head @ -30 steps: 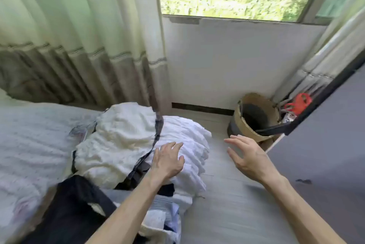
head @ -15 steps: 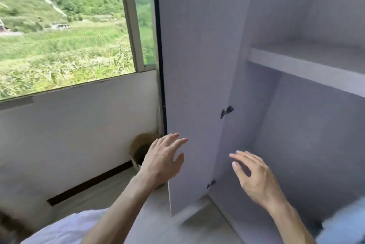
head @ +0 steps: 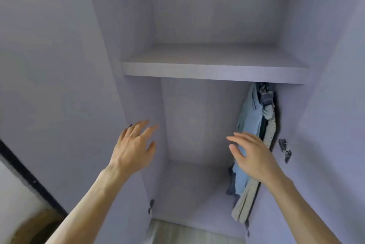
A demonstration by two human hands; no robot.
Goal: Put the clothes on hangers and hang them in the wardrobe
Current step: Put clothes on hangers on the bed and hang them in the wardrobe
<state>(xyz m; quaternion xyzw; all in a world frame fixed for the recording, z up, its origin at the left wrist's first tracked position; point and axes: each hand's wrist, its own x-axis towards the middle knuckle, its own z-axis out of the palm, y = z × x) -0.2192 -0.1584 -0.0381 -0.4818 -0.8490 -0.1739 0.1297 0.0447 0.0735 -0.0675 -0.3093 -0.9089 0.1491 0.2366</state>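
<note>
While a few clothes [head: 249, 125] hang at the right of the wardrobe [head: 197, 121] under its shelf [head: 213, 71], our left hand [head: 134, 145] and right hand [head: 250, 152] hover spread and empty, so we reckon more remains.

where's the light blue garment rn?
Head view: the light blue garment hangs on the right of the wardrobe, under the shelf, beside a dotted cream garment; the right hand overlaps it in the picture.
</note>
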